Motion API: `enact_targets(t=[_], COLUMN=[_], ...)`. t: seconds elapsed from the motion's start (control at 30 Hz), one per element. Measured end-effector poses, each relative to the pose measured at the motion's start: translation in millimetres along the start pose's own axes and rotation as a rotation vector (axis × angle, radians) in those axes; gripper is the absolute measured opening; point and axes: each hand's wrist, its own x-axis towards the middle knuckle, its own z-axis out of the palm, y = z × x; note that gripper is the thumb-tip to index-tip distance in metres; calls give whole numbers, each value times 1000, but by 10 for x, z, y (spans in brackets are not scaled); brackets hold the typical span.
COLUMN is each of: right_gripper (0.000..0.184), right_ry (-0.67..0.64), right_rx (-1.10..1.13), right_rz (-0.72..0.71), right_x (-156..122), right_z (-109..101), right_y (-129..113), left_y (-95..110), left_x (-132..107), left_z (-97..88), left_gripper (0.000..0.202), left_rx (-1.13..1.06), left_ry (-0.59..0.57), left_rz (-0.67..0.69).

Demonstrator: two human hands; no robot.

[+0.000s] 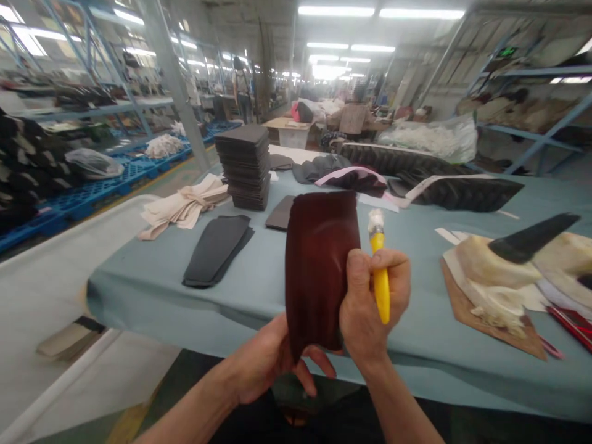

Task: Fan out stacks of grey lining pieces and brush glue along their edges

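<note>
A glossy dark red-brown panel (pixel 319 265), perhaps leather, is held upright and slightly curved over the front of the table. My left hand (pixel 282 357) supports its lower end from behind, fingers loosely curled below the bottom edge and the thumb hidden. At the panel's right edge, my right hand (pixel 370 296) presses with its thumb. That same hand is closed around a brush with a yellow handle (pixel 382 290), its whitish, clotted bristles pointing up.
The table has a blue-green cover (pixel 250 308). On it are a tall stack of dark pieces (pixel 243 166), flat dark pieces (pixel 217 250), beige strips (pixel 185 206) and black ridged pieces (pixel 467 192). To the right, a black-handled tool (pixel 531 237) lies over a whitish crusted container (pixel 490 271).
</note>
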Motion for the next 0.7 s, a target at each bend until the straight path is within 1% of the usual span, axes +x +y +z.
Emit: enact_targets(t=[0.07,0.13,0.17,0.2,0.23,0.27,0.37,0.43,0.5,0.57,0.63,0.7], right_gripper=[55,58,58,57,56,55,58,59,57,52,48,51], right_ry=[-6,-17,-22,-39,-63,-88,-166,-210,-283,-350,-385,-343], right_rx=[12,34,43,67,105,151,294,363,419,454,505,515], right_rz=[-4,10,17,34,53,73,105,89,54,-10,-73,-119], right_x=[5,-1,-9,-21,-35,-51,-98,-124,-142,-153,-157,-154], right_z=[-7,-26,-39,-54,-73,-94,-181,-261,-349,-422,-460,-462], right_y=[2,9,15,20,24,23,-18,-82,-159,-223,-257,-263], left_y=[-92,-170,-202,-228,-247,-258,-248,-207,-128,9,211,460], left_x=[31,75,96,113,127,135,139,127,100,54,-9,-76], left_z=[15,14,17,26,41,63,146,180,165,102,20,-36], left_gripper=[68,66,63,61,58,57,51,49,50,57,66,70], left_rx=[-142,-253,-300,-338,-367,-382,-353,-314,-279,-207,-79,77], left_ry=[-117,-243,-282,-291,-263,-208,-46,15,79,166,256,328], left_rz=[-121,-245,-296,-334,-353,-353,-319,-284,-236,-170,-97,-20])
